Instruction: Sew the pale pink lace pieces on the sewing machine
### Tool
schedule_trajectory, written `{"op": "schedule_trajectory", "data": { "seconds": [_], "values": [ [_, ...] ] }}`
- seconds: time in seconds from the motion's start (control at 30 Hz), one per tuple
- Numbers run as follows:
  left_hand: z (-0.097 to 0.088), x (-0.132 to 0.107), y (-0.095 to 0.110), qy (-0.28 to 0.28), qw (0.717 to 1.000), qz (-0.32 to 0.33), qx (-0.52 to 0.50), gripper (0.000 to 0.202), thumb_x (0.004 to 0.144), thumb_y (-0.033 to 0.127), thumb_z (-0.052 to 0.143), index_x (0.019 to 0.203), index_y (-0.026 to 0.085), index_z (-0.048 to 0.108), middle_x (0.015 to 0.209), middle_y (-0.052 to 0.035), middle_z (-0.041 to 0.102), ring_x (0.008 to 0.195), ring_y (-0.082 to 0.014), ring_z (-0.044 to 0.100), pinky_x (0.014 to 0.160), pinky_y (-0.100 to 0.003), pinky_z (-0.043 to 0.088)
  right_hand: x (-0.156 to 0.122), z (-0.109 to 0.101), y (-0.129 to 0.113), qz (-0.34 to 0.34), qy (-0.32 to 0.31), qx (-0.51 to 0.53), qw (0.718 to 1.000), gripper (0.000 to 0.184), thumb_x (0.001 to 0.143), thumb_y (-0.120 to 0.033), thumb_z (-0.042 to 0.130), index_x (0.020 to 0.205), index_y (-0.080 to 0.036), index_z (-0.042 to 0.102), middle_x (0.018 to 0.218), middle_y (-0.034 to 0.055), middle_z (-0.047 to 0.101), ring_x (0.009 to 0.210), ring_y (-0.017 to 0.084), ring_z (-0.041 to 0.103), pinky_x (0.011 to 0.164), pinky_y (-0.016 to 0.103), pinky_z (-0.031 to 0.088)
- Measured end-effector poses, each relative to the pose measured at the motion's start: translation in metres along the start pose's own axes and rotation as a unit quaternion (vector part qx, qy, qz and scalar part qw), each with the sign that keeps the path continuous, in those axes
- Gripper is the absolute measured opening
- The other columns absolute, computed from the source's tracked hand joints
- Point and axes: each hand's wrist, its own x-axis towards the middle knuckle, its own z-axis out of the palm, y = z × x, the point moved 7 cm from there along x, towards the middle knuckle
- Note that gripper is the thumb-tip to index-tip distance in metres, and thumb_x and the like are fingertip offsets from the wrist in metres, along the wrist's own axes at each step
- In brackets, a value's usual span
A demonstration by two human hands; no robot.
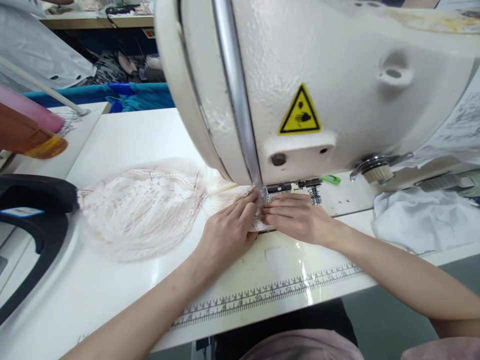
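Observation:
A pale cream lace piece (142,215) lies on the white table, its wide end spread to the left and its narrow end gathered under the head of a sewing machine (345,65). At the needle area, my left hand (232,222) is closed on the gathered lace, thumb and fingers pressed on it from the left. From the right, my right hand (298,216) grips the lace's edge with its fingers close together, just below the black-and-metal guide attachment (279,189). My fingers and the machine head hide the needle and the stitching.
A printed ruler strip (258,300) runs along the table's front edge. White cloth (423,220) lies at the right, and a small green clip-like thing (331,179) behind my right hand. A black curved frame (41,215) and thread cones (30,125) stand at the left.

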Motion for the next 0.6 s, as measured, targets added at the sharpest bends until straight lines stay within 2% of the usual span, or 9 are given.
{"op": "schedule_trajectory", "data": {
  "seconds": [0.2,0.33,0.6],
  "values": [
    [0.0,0.003,0.001,-0.005,1.0,-0.006,-0.007,0.031,0.078,0.008,0.05,0.108,0.012,0.057,0.121,-0.0152,0.066,0.105,-0.0265,0.067,0.084,-0.037,0.06,0.0,0.0,0.005,0.009,-0.006,-0.002,1.0,0.025,0.09,-0.009,0.052,0.097,-0.026,0.069,0.095,-0.0034,0.074,0.094,0.013,0.067,0.085,0.029,0.054],
    [0.0,0.003,0.004,-0.001,1.0,0.016,0.012,0.036,0.083,0.013,0.05,0.118,0.01,0.058,0.122,-0.0144,0.066,0.109,-0.0263,0.065,0.091,-0.038,0.057,0.0,-0.002,0.006,-0.007,0.001,-0.02,1.0,0.026,0.091,-0.009,0.048,0.098,-0.023,0.068,0.1,-0.0014,0.074,0.095,0.012,0.067,0.087,0.03,0.055],
    [0.0,0.003,0.007,-0.003,0.999,0.042,0.026,0.037,0.089,0.017,0.048,0.122,0.008,0.06,0.126,-0.013,0.064,0.115,-0.0278,0.061,0.093,-0.041,0.057,0.004,-0.018,0.006,-0.017,0.05,-0.04,0.998,0.019,0.09,-0.01,0.051,0.091,-0.019,0.068,0.099,0.0011,0.074,0.096,0.013,0.068,0.078,0.027,0.055]
  ]
}}
